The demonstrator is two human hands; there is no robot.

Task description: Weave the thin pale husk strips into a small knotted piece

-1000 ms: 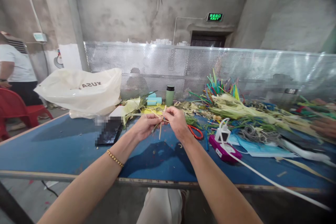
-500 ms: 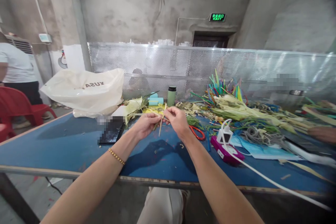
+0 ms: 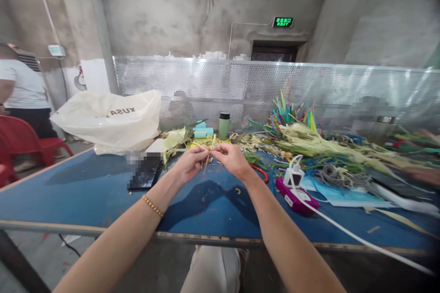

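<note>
Both hands meet above the blue table [image 3: 103, 206], working on a small crossing of thin, pale corn husk strips [image 3: 214, 139]. My left hand [image 3: 187, 165], below a gold bead bracelet [image 3: 152, 205], pinches the strips from the left. Thumb and fingertips of my right hand [image 3: 232, 160] are closed on the same crossing from the right. One strip end sticks up between the hands and another points down; the fingers hide the crossing point itself. Just behind lie a piece of pale husk [image 3: 176, 139] and a green bottle [image 3: 224, 126] with a black lid.
A white plastic bag [image 3: 113, 119] and a black tablet-like slab [image 3: 146, 172] lie left. To the right are red-handled scissors [image 3: 260, 172], a purple power block [image 3: 296, 199] with a white cable, coiled cords [image 3: 332, 176] and heaped husks [image 3: 309, 139]. Another person's hand [image 3: 421, 176] shows far right.
My right hand has lowered slightly and its fingers have moved closer to the left fingertips. The upright strip end now stands lower and shorter. My left hand stays nearly in place.
</note>
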